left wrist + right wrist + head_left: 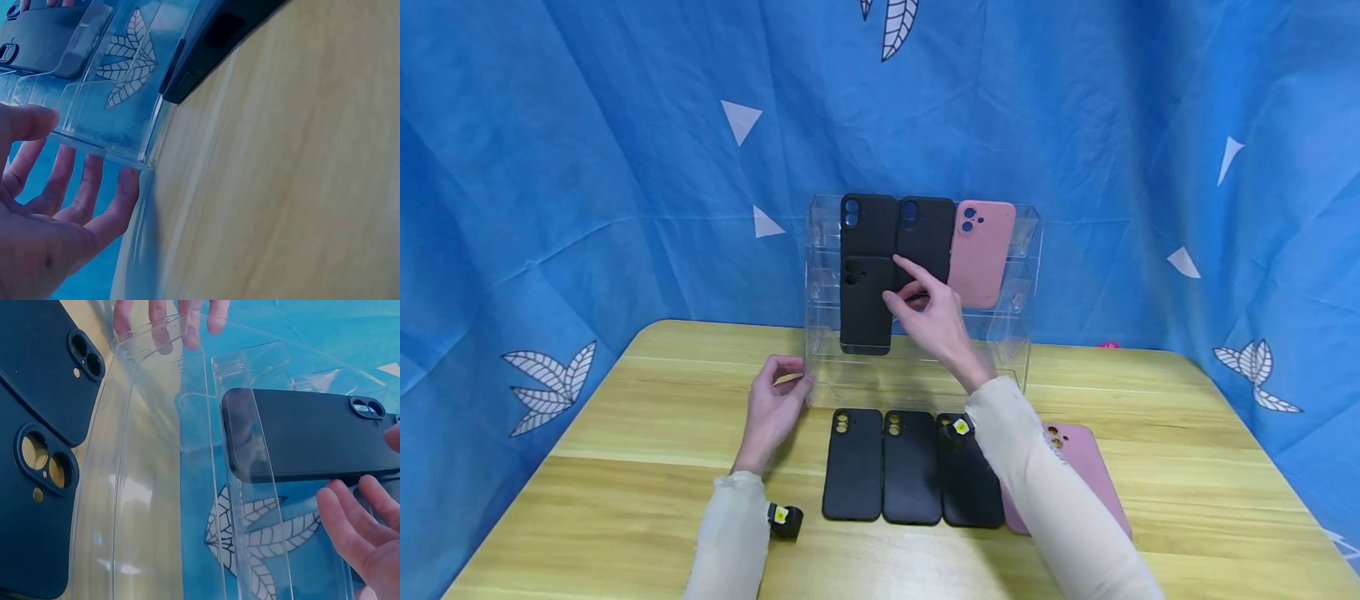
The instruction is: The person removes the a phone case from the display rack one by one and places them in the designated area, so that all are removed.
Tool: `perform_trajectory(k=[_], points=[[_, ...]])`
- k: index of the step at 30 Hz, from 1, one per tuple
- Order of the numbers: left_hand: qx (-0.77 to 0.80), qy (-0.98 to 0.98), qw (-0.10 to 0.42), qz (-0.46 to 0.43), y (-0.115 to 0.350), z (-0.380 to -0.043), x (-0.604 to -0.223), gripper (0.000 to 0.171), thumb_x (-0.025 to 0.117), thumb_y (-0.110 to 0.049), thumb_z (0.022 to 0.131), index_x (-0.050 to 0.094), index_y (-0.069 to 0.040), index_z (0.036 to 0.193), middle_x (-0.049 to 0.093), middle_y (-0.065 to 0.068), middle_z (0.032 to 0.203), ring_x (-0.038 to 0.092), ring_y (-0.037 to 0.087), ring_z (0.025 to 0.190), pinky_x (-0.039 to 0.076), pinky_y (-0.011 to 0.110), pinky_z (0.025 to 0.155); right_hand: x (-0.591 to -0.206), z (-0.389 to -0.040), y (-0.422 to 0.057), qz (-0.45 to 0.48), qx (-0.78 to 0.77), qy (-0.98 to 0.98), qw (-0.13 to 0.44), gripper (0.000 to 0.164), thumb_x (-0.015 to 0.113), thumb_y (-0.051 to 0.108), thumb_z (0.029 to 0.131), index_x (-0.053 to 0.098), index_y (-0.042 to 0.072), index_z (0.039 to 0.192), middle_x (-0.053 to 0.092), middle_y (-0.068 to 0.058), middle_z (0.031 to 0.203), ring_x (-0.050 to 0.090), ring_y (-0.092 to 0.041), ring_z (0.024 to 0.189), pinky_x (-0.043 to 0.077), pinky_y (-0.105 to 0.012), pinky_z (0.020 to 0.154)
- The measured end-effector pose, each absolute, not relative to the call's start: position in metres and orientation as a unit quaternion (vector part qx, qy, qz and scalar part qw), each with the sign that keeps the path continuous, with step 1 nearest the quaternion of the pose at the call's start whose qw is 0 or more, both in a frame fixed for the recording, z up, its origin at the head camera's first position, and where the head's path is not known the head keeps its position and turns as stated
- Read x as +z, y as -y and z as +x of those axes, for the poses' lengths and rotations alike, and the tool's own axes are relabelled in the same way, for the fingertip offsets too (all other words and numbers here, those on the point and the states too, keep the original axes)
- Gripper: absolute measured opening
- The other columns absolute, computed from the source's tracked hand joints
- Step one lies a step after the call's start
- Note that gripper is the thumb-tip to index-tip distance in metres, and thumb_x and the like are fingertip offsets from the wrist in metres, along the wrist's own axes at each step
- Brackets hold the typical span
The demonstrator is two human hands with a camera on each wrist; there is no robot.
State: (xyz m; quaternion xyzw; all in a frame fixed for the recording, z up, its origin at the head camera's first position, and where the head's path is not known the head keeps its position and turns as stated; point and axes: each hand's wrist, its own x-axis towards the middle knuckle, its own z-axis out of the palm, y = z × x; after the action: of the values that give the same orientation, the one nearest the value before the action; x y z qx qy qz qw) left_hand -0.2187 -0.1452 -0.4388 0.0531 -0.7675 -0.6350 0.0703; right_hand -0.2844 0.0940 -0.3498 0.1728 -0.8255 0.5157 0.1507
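Note:
A clear tiered display stand (823, 342) holds upright phone cases. Its upper tier carries a black case (868, 225), another black case (925, 229) and a pink case (983, 258). One more black phone case (867, 312) stands lower on the left, overlapping the one behind it. My right hand (928, 317) is at this lower case's right edge, thumb and index finger spread apart; the right wrist view has its fingertips (337, 487) right along the case's side. My left hand (772, 408) grips the stand's lower left side, thumb (37, 122) at the front edge.
In front of the stand, black phone cases (853, 467) lie in a row on the wooden table (647, 458). A pink case (1093, 471) at the row's right end is partly hidden by my right sleeve (1037, 467). Behind hangs a blue curtain (1112, 125).

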Motion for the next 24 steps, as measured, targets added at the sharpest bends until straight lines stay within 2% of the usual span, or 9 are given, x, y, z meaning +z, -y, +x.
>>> perform_trajectory(k=[5,9,14,19,24], points=[[-0.634,0.768,0.07,0.052,0.145,-0.218,-0.438,0.029,0.066,-0.009,0.097,0.058,-0.005,0.125,0.059,0.016,0.13,0.064,0.035,0.12,0.059,0.035,0.09,-0.354,-0.286,-0.091,0.179,0.514,0.822,0.168,0.051,0.068,0.021,0.098,0.055,0.028,0.147,0.068,-0.009,0.097,0.073,-0.025,0.088,0.06,-0.039,0.08],[-0.633,0.769,0.07,0.05,0.145,-0.218,-0.438,0.029,0.065,-0.009,0.097,0.058,-0.005,0.125,0.059,0.017,0.131,0.064,0.036,0.121,0.059,0.036,0.092,-0.36,-0.285,-0.09,0.199,0.528,0.806,0.18,0.052,0.068,0.016,0.098,0.054,0.025,0.148,0.066,-0.012,0.103,0.073,-0.028,0.093,0.061,-0.043,0.077],[-0.63,0.771,0.072,0.05,0.145,-0.217,-0.437,0.028,0.065,-0.008,0.097,0.058,-0.006,0.125,0.06,0.016,0.13,0.064,0.036,0.121,0.059,0.029,0.089,-0.368,-0.283,-0.088,0.219,0.545,0.79,0.175,0.055,0.067,0.014,0.099,0.049,0.025,0.15,0.064,-0.012,0.115,0.07,-0.026,0.099,0.058,-0.036,0.073],[-0.63,0.772,0.072,0.049,0.145,-0.217,-0.437,0.028,0.065,-0.009,0.097,0.058,-0.006,0.125,0.06,0.016,0.13,0.064,0.036,0.121,0.058,0.028,0.088,-0.374,-0.281,-0.083,0.224,0.57,0.772,0.168,0.059,0.067,0.013,0.099,0.045,0.026,0.152,0.063,-0.014,0.122,0.068,-0.026,0.104,0.059,-0.038,0.082],[-0.629,0.772,0.072,0.05,0.144,-0.217,-0.437,0.028,0.066,-0.01,0.098,0.058,-0.005,0.124,0.06,0.016,0.13,0.064,0.035,0.121,0.057,0.027,0.088,-0.375,-0.281,-0.079,0.213,0.608,0.746,0.168,0.058,0.065,0.005,0.098,0.046,0.022,0.15,0.063,-0.02,0.118,0.07,-0.032,0.103,0.057,-0.035,0.085]])
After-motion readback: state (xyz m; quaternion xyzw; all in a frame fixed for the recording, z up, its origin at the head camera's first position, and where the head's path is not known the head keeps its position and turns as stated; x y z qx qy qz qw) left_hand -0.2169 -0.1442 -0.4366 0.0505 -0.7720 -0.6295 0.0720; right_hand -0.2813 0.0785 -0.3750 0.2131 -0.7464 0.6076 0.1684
